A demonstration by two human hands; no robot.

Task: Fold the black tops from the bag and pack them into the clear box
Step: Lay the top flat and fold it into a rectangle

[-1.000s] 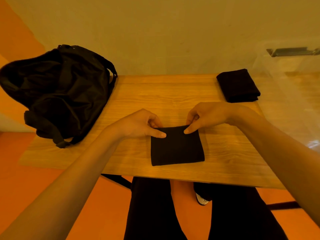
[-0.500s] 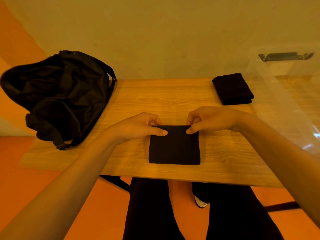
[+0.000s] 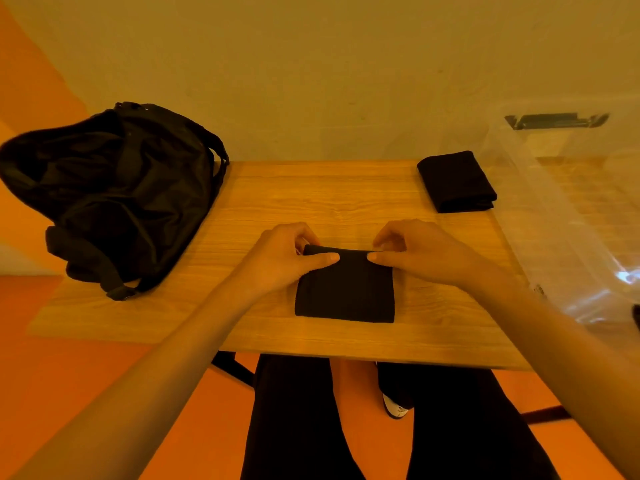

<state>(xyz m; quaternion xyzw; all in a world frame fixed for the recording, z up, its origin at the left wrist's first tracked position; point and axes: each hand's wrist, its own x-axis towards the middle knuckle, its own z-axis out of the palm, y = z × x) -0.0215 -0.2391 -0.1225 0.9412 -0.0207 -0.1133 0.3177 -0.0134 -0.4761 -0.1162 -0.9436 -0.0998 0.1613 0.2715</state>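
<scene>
Pinching the far edge of the folded black top [image 3: 344, 289], both hands curl on it. Left hand [image 3: 280, 258] and right hand [image 3: 419, 252] are close together.

Black trousers [image 3: 450, 431] and a white shoe [image 3: 394, 407] with dark markings.

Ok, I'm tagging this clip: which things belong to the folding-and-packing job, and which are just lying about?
Job: small folded black top, pinched at its far edge by left hand and right hand; second folded black top; slumped black fabric bag; clear plastic box.
Just there: light wooden table; white shoe on the orange floor.
</scene>
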